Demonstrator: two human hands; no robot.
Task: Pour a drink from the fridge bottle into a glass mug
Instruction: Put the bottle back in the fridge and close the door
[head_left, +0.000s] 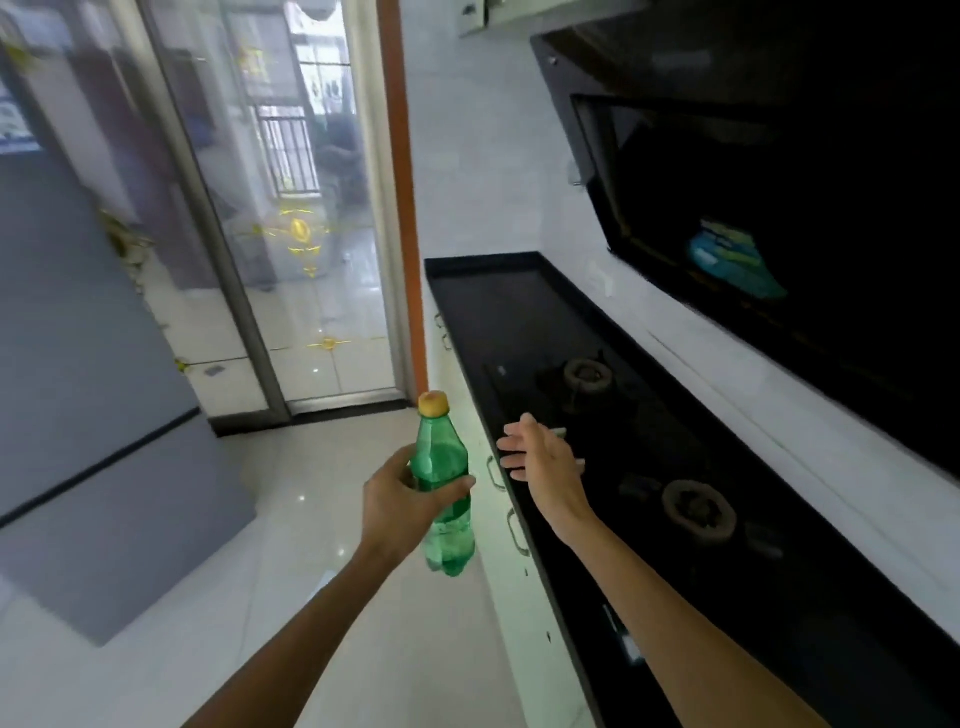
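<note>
Upright, the capped green bottle (444, 488) sits gripped in my left hand (400, 499); my right hand (540, 457), fingers spread, holds nothing above the black hob (675, 467).

Aisle floor (311, 519) btwn fridge (78, 364) & counter (467, 270) open. Far counter end flat, free. Burner (698, 512) sticks up near R hand (540, 460); hood (779, 182) overhangs the back.
</note>
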